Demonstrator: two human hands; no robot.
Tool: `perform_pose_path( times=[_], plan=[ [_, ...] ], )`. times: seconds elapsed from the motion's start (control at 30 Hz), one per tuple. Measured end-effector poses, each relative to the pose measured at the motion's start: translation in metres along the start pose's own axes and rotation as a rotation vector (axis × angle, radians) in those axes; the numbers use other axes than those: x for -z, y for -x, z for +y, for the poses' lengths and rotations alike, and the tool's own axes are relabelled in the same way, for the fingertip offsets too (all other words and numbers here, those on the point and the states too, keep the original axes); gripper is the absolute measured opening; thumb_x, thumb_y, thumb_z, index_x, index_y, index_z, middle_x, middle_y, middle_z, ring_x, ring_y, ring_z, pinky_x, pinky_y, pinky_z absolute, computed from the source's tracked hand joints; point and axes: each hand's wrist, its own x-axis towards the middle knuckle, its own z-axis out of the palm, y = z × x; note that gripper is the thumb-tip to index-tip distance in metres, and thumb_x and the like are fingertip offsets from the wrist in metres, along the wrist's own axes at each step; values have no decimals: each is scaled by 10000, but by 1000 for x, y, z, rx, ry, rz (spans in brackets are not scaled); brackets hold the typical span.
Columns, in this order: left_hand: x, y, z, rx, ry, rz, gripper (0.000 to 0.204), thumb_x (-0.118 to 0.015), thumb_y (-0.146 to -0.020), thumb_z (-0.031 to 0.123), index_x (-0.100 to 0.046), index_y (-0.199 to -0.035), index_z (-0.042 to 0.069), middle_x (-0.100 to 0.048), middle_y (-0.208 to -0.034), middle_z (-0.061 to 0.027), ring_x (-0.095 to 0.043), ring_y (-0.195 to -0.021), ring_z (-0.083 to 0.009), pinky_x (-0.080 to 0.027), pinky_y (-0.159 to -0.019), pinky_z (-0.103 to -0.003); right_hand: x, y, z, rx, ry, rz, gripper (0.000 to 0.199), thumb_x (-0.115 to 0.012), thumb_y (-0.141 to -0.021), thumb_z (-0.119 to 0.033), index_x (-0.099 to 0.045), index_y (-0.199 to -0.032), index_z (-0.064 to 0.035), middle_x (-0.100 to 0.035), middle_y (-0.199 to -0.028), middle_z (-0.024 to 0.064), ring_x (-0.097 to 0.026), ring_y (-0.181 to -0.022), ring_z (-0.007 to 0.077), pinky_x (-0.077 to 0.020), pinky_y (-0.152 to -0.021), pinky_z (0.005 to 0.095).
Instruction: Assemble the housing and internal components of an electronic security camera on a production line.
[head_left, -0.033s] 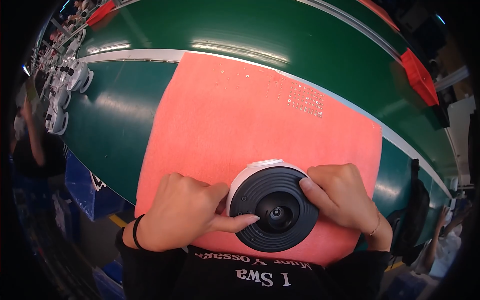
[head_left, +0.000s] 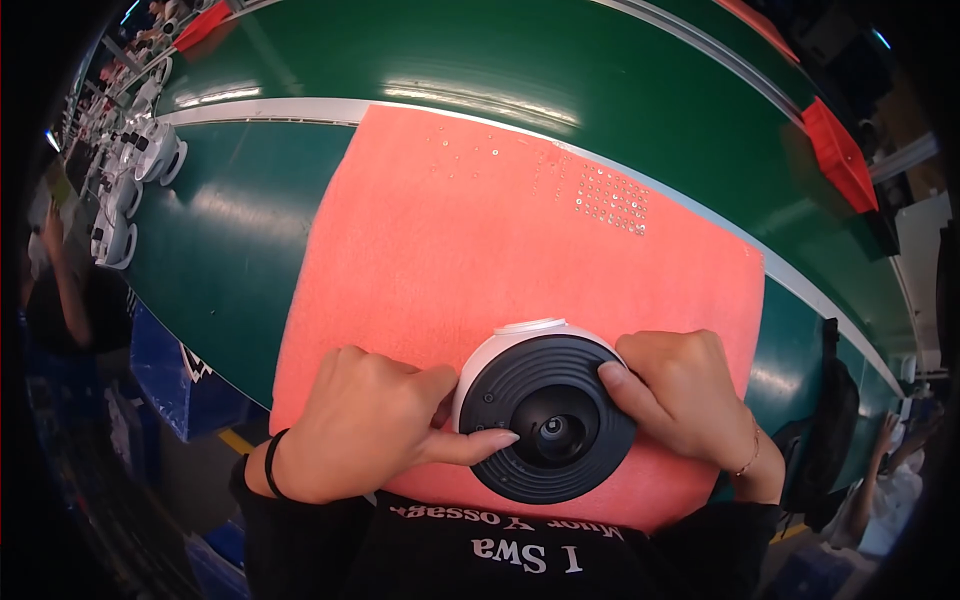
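Here, left hand (head_left: pixel 365 425), right hand (head_left: pixel 685 385): each grip partway closed, clasping round black-and-white device (head_left: pixel 548 425) from sides

Your left hand (head_left: pixel 360 420) holds the left side of the round black-faced unit (head_left: pixel 555 430), fingers curled and thumb reaching straight across its face toward the centre, while your right hand (head_left: pixel 685 385) clasps its right side, thumb on the rim.

Hands (head_left: pixel 372 418) gripping round black-faced device (head_left: pixel 553 430) over pink mat (head_left: pixel 440 250); small metallic bits (head_left: pixel 612 200), perhaps screws, beyond
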Motion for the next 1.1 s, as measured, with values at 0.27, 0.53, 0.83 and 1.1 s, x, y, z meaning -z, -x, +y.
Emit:
perform_pose_path(
  times=[0.27,0.53,0.83,1.1],
  plan=[
    [0,1,-3,-9,-46,-40,509,-725,-679,522,-577,-595,43,-505,-448,-94,-549,-422,-270,-422,-428,-331,-10,5,-27,466,52,239,492,-716,-689,-351,-628,-1059,-41,-559,-971,65,-541,-870,230,-409,-715,332],
    [-6,2,-9,-77,-79,28,526,-706,-705,540,-568,-558,54,-467,-406,-58,-510,-362,-238,-391,-370,-322,-7,1,-39,612,-80,42,421,-656,-734,-196,-589,-1110,-21,-541,-1174,172,-499,-1112,277,-394,-848,375],
    [-11,0,-12,-65,-38,26,534,-693,-717,544,-584,-560,45,-485,-414,-63,-518,-367,-238,-403,-385,-323,-7,6,-24,554,-75,54,451,-642,-765,-169,-569,-1192,-42,-537,-1105,139,-516,-1081,269,-395,-889,383],
    [-18,-16,-20,96,359,-349,493,-658,-791,460,-626,-956,-3,-638,-737,-145,-643,-709,-248,-503,-647,-340,-34,13,8,-218,-931,-183,632,-599,-895,-344,-291,-1323,5,-530,-1214,222,-542,-1134,307,-424,-956,392]
  ],
)
